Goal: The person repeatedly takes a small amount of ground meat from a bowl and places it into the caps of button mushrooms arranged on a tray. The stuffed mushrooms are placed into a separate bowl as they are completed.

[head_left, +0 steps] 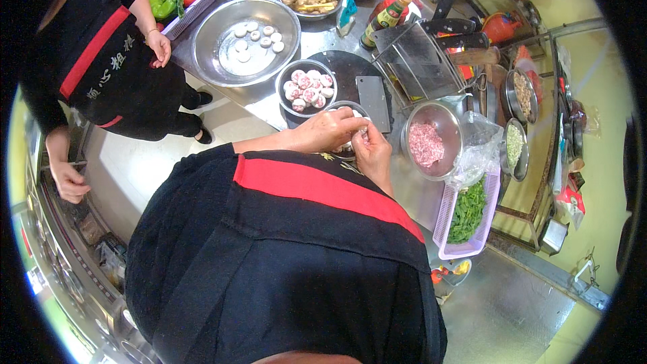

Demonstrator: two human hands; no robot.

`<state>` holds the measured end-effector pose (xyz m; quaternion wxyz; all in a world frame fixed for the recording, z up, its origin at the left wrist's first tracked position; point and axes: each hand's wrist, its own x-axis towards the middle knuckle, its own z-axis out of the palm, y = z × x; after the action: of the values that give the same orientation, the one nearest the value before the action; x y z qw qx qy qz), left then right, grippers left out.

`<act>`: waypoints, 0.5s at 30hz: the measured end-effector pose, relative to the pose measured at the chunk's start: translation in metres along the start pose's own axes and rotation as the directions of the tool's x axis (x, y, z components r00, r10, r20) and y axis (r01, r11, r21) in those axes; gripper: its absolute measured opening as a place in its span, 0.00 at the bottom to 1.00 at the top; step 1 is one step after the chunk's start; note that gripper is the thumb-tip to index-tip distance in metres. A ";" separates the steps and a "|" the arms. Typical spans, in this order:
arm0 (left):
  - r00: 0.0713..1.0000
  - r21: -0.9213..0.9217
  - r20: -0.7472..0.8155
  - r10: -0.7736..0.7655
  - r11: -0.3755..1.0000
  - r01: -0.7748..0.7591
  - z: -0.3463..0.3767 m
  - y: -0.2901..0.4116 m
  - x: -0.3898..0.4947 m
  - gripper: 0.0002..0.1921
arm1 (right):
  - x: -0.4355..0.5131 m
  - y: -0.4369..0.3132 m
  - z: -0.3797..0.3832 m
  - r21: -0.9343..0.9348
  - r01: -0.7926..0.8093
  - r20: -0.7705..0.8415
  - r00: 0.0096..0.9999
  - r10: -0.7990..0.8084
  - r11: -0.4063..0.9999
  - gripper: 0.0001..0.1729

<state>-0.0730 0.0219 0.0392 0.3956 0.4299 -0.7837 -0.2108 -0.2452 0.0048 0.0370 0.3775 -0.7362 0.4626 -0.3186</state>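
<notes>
Fingertips of my left hand [329,127] and my right hand [373,150] meet close before my apron. Between them is a small pinkish-white piece, mostly covered, perhaps a mushroom cap. Directly beneath is a metal bowl [349,105] with white pieces, largely hidden by my hands. Beyond it a second metal bowl [279,96] holds several white mushroom caps filled with pink meat [309,92]. A cleaver [373,101] lies flat on the round dark chopping board [341,63]. Right of my hands, a steel bowl [452,136] contains minced meat [426,144].
A wide basin [212,68] at the back left holds loose mushroom caps [265,41]. A sauce bottle [386,20] stands beside the metal knife rack [419,60]. A lilac basket [493,212] of chopped greens sits at the right. Another person [116,60] stands on the left.
</notes>
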 end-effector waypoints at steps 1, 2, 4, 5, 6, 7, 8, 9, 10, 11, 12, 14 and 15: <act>1.000 -0.005 -0.011 0.011 1.000 -0.011 0.001 0.000 0.000 0.23 | 0.000 -0.001 -0.001 -0.019 -0.011 0.007 1.000 0.011 1.000 0.14; 1.000 0.001 -0.015 0.025 1.000 -0.025 0.001 0.000 0.001 0.23 | 0.000 -0.001 -0.001 -0.035 -0.012 0.017 1.000 0.012 0.999 0.14; 0.999 0.007 -0.019 0.045 0.999 -0.045 0.002 0.000 0.000 0.23 | 0.000 0.000 0.000 -0.038 -0.010 0.027 1.000 0.011 0.999 0.13; 0.998 0.013 -0.025 0.050 0.999 -0.049 0.003 -0.001 -0.001 0.23 | 0.000 0.001 0.001 -0.023 -0.007 0.027 1.000 0.008 1.000 0.13; 0.999 0.020 -0.022 0.047 0.999 -0.046 0.003 -0.001 -0.002 0.24 | 0.000 0.002 0.002 -0.010 -0.009 0.029 1.000 0.010 1.000 0.13; 0.999 0.029 -0.013 0.041 0.999 -0.040 0.004 -0.002 -0.003 0.24 | 0.000 0.004 0.003 0.004 0.012 0.029 1.000 -0.012 1.000 0.13; 0.999 0.029 -0.008 0.046 0.999 -0.046 0.004 -0.002 -0.004 0.24 | 0.000 0.006 0.004 0.018 0.030 0.031 0.999 -0.031 0.999 0.13; 0.999 0.018 -0.013 0.035 0.999 -0.035 0.004 -0.002 -0.005 0.24 | 0.001 0.008 0.005 0.031 0.043 0.034 0.998 -0.044 0.999 0.12; 1.000 0.007 -0.016 0.024 1.000 -0.024 0.004 -0.003 -0.005 0.24 | 0.000 0.009 0.004 0.102 -0.047 0.071 0.997 0.039 0.994 0.13; 1.000 -0.002 -0.026 0.012 1.000 -0.012 0.004 -0.003 -0.006 0.24 | 0.000 0.010 0.004 0.168 -0.144 0.114 0.986 0.126 0.975 0.13; 0.999 -0.034 -0.040 0.009 0.999 -0.010 0.004 -0.003 -0.005 0.24 | 0.000 0.009 0.003 0.238 -0.241 0.165 0.965 0.206 0.941 0.14; 0.998 -0.105 -0.069 -0.002 0.994 -0.005 0.002 -0.004 -0.001 0.23 | 0.004 0.006 -0.002 0.358 -0.284 0.162 0.957 0.241 0.889 0.15; 0.992 -0.262 -0.018 -0.127 0.958 0.118 0.000 -0.004 0.002 0.21 | 0.007 0.003 -0.004 0.397 -0.352 0.160 0.936 0.314 0.848 0.16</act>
<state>-0.0715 0.0176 0.0373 0.4482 0.4258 -0.7142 -0.3284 -0.2477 -0.0035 0.0372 0.5964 -0.5597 0.4866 -0.3068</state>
